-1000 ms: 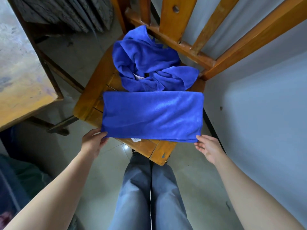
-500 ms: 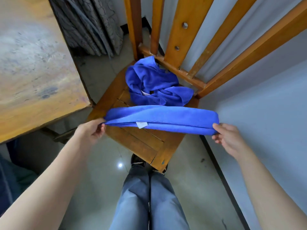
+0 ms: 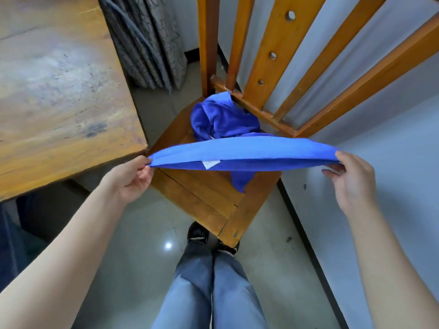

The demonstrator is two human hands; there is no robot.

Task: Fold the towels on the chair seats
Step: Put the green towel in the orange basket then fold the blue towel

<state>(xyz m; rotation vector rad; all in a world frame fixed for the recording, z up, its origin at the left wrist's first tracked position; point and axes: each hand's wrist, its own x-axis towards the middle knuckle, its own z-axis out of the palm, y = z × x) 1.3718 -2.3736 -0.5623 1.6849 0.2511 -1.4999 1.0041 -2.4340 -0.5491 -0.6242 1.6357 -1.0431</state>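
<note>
A person stands at the front corner of a wooden chair seat (image 3: 202, 200) and holds a folded blue towel (image 3: 249, 150) stretched in the air above it. The left hand (image 3: 133, 179) pinches the towel's left end between thumb and curled fingers, out past the seat's left edge. The right hand (image 3: 351, 179) grips the other end beyond the seat's right edge, fingers curled over the cloth and thumb underneath. The towel spans the seat as a long, narrow band, bowed slightly upward in the middle. A white label (image 3: 210, 163) shows on its near edge, and one loose corner (image 3: 241, 181) hangs down toward the seat boards; whether it touches them cannot be told. At the back of the seat, against the chair's slatted backrest (image 3: 275, 58), a second blue towel (image 3: 221, 119) lies crumpled in a heap. A worn wooden table (image 3: 59, 91) stands left of the seat, with a patterned grey curtain (image 3: 152, 43) behind it. A pale wall (image 3: 392, 150) runs to the seat's right. The person's jeans (image 3: 209, 293) and dark shoes (image 3: 197, 233) show on the tiled floor below the seat's front corner.
</note>
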